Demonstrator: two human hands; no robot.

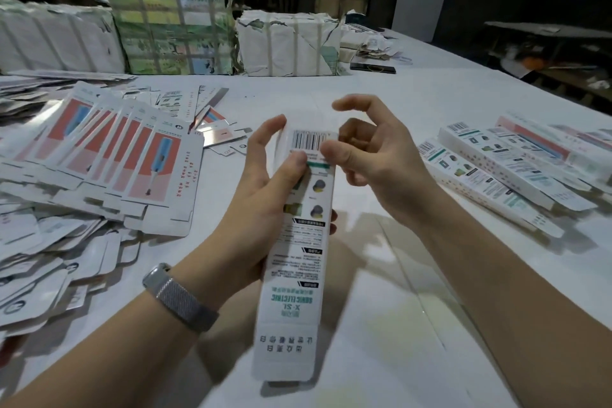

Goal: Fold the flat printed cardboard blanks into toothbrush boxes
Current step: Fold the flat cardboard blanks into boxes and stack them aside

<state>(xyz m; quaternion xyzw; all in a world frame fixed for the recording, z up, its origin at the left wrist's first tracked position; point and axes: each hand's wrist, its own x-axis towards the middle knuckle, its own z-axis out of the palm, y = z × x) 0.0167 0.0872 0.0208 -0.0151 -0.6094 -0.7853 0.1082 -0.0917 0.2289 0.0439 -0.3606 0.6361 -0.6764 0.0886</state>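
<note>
Box in hand: one toothbrush box (299,242), held above the white surface (381,325), long axis running away from the person, barcode end farthest.
Left hand (265,182): wrapped around the box's upper half — thumb on the printed face, fingers behind.
Right hand (367,156): fingers loosely curled, thumb tip touching the barcode end, gripping nothing that I can make out.
Key relation: the far end of the box lies just left of the right hand, so that hand is nearer for closing it — my judgement.
Flat blanks (99,159): a fanned heap to the left, too many to count.
Folded boxes (496,166): a pile to the right, roughly four or five.
Wrapped bundles (172,30): three at the far edge.
</note>
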